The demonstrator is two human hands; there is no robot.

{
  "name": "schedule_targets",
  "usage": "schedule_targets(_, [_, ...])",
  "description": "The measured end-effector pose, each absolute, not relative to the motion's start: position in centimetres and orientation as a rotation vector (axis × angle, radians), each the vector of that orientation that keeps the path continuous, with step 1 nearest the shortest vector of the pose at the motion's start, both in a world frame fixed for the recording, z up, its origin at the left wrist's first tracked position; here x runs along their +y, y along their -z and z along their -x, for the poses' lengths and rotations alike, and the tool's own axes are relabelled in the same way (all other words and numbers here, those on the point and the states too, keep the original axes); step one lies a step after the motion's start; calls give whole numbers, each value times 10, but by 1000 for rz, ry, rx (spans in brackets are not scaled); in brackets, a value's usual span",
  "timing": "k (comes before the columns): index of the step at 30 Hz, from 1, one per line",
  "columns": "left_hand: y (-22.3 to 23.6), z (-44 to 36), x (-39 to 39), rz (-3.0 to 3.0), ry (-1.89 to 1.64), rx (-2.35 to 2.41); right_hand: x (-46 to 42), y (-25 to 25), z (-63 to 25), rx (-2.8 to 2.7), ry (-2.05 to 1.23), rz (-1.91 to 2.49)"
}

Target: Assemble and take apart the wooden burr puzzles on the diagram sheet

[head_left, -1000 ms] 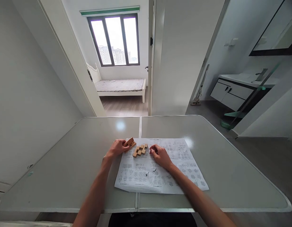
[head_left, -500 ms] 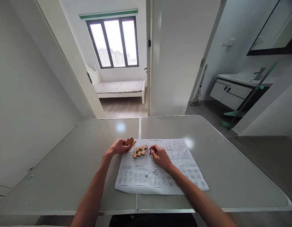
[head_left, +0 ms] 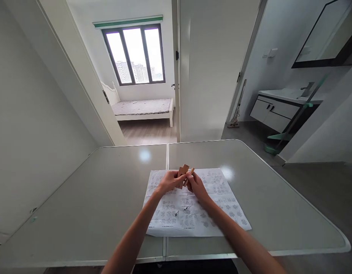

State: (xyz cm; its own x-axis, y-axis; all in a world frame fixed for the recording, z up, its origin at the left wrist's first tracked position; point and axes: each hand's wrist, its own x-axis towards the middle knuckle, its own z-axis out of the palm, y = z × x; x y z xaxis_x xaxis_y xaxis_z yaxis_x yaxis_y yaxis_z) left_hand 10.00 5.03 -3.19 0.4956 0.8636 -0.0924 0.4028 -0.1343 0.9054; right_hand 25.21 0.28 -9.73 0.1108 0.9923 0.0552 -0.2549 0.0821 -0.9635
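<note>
Grey table [head_left: 130, 213], L hand [head_left: 169, 181] & R hand [head_left: 195, 185] grip wood blocks [head_left: 182, 172], count unclear

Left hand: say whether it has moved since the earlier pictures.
Yes, rightward: the left hand was wholly left of the table's seam and now reaches across it.

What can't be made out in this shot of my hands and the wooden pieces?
All in the head view:
- Wooden pieces: partly hidden by fingers, so their number is unclear.
- Sheet: print too small to read.
- Two bits on it: too small to identify.
- Mirror: cut off by the right edge.
</note>
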Motion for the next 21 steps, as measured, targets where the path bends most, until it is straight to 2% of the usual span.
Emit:
schedule_targets(5, [58, -128, 30, -1359, -859, 910, 11, 102, -261, -780, -1094, 1134])
schedule_targets(10, [77, -140, 22, -1081, -959, 805, 15, 106, -265, -695, -1092, 1157])
schedule_targets(21, [89, -101, 41, -1211, -977, 961, 10, 101, -259, -789, -1157, 1161])
